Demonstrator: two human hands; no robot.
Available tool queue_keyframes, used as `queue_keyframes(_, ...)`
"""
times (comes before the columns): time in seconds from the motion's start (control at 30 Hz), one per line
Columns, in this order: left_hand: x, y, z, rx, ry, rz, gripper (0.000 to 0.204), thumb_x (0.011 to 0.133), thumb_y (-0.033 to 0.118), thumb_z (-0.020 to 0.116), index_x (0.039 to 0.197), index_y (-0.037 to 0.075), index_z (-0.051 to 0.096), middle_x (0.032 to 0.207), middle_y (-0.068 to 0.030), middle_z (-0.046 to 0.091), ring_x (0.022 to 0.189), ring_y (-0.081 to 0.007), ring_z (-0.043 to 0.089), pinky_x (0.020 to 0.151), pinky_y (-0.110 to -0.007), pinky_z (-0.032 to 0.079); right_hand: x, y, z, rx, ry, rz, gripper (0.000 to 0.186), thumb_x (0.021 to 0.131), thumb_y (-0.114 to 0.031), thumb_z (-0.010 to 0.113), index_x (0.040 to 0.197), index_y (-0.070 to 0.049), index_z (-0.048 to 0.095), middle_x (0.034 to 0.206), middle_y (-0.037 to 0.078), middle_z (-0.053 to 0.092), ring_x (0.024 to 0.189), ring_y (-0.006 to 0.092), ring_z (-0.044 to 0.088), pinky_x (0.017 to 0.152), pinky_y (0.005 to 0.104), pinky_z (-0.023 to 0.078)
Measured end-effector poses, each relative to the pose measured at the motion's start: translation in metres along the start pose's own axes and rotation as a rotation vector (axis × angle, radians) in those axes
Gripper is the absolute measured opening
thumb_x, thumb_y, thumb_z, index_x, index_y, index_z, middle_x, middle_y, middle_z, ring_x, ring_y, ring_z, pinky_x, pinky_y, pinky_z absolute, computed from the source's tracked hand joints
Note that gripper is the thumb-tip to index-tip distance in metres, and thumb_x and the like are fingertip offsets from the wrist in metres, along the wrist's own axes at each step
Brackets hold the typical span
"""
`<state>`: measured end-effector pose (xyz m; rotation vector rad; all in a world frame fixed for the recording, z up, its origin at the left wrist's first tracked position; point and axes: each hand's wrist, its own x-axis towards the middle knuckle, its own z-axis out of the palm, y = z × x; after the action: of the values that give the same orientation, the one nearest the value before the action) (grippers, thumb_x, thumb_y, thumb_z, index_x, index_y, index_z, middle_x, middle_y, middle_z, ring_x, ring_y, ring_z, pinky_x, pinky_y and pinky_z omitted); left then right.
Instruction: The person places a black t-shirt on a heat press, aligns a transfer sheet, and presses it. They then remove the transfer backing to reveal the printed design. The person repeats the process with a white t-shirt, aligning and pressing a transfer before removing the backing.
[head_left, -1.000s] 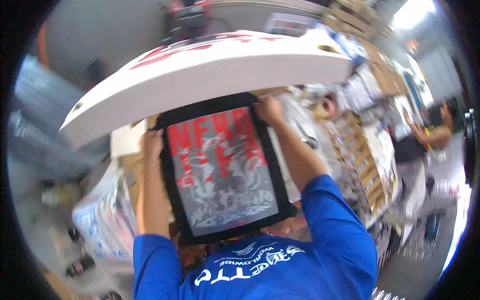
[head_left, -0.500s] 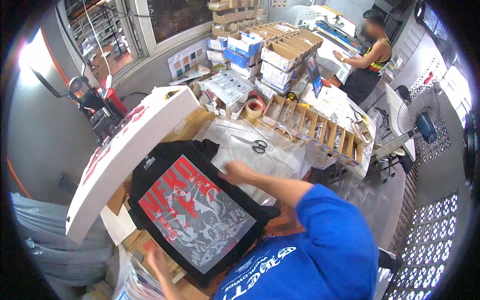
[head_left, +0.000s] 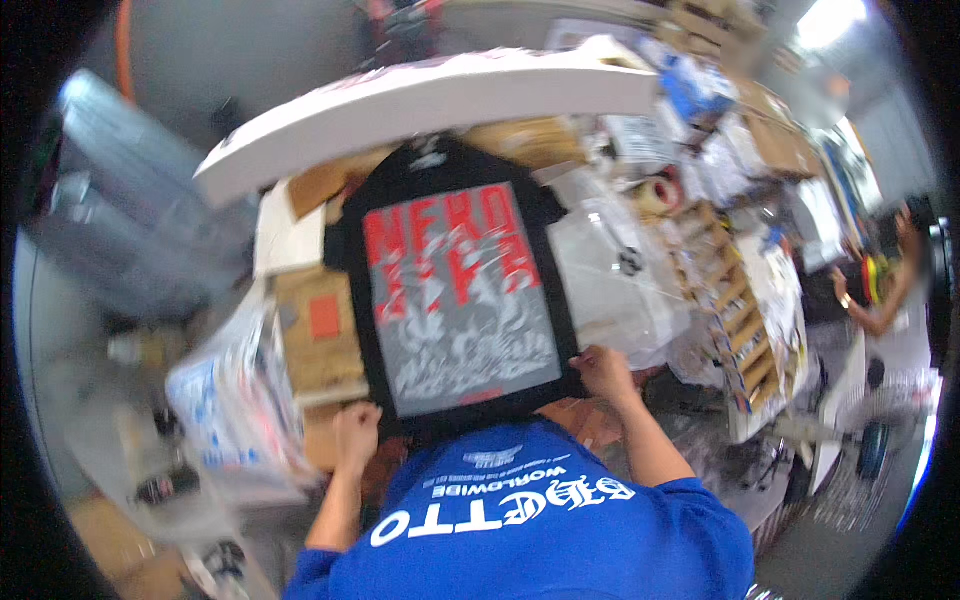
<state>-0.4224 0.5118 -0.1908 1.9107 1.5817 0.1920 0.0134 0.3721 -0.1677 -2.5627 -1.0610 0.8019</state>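
A black T-shirt (head_left: 459, 290) lies spread flat on the work table, its collar away from me and its hem toward me. Its front carries a large red and grey print. My right hand (head_left: 604, 374) is closed on the shirt's right edge near the hem. At the lower left corner, my left hand (head_left: 357, 432) is closed with its fingertips against the edge of the fabric; blur softens the exact grip. Beyond the collar stands a long white curved board (head_left: 430, 108). To the right of the shirt, black-handled scissors (head_left: 629, 261) rest on clear plastic sheeting (head_left: 605, 300).
A divided cardboard tray (head_left: 735, 310) and rolls of tape (head_left: 657, 194) lie to the right, with stacked boxes (head_left: 775, 130) behind. A stuffed plastic bag (head_left: 235, 385) hangs by the table's left side. At the far right, another person's arm (head_left: 885, 310) shows.
My view has swung round, so the shirt now sits straight before me. My right hand has moved from beside the shirt's upper edge to its lower right edge; my left has come to the lower left corner.
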Motion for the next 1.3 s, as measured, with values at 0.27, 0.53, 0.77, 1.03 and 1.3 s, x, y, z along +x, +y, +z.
queue_keyframes(0.27, 0.037, 0.032, 0.009, -0.016, 0.28, 0.525, 0.038, 0.082, 0.011, 0.076, 0.119, 0.003, 0.069, 0.135, -0.0173, 0.059, 0.129, -0.0383, 0.053, 0.106, -0.046, 0.044, 0.019, -0.032, 0.03, -0.131, 0.279, -0.744, 0.056, 0.085, -0.033, 0.075, 0.129, -0.002, 0.059, 0.146, 0.02, 0.05, 0.138, 0.0408, 0.043, 0.113, 0.0526, 0.036)
queue_keyframes(0.53, 0.034, 0.027, 0.036, -0.061, 0.211, 0.546, 0.046, 0.082, 0.017, 0.076, 0.125, 0.002, 0.067, 0.145, -0.017, 0.053, 0.143, -0.0408, 0.039, 0.117, -0.051, 0.035, 0.019, -0.022, 0.038, -0.176, 0.231, -0.787, 0.063, 0.085, -0.035, 0.075, 0.137, -0.004, 0.056, 0.15, 0.018, 0.046, 0.145, 0.0393, 0.036, 0.12, 0.0554, 0.026)
queue_keyframes(0.77, 0.038, 0.03, 0.035, -0.089, 0.25, 0.603, 0.043, 0.082, 0.013, 0.074, 0.123, 0.002, 0.067, 0.146, -0.0168, 0.053, 0.143, -0.0415, 0.04, 0.116, -0.05, 0.037, 0.019, -0.028, 0.038, -0.163, 0.28, -0.82, 0.064, 0.081, -0.032, 0.079, 0.135, -0.005, 0.057, 0.149, 0.019, 0.048, 0.144, 0.041, 0.036, 0.12, 0.0565, 0.026)
queue_keyframes(1.03, 0.059, 0.038, 0.018, -0.008, 0.21, 0.555, 0.023, 0.081, 0.016, 0.073, 0.1, 0.003, 0.07, 0.122, -0.0144, 0.062, 0.121, -0.0373, 0.054, 0.106, -0.051, 0.039, 0.039, -0.037, 0.022, -0.082, 0.273, -0.685, 0.039, 0.083, -0.029, 0.077, 0.113, -0.007, 0.068, 0.135, 0.018, 0.056, 0.129, 0.0397, 0.049, 0.109, 0.0545, 0.036)
queue_keyframes(1.3, 0.333, 0.046, -0.033, -0.519, 0.364, 0.327, 0.021, 0.094, 0.013, 0.069, 0.112, 0.002, 0.069, 0.106, -0.0117, 0.069, 0.103, -0.0219, 0.064, 0.09, -0.033, 0.049, 0.293, -0.123, -0.029, 0.115, 0.408, -0.445, 0.029, 0.092, -0.031, 0.066, 0.105, -0.005, 0.071, 0.119, 0.022, 0.067, 0.112, 0.0429, 0.061, 0.093, 0.0468, 0.05)
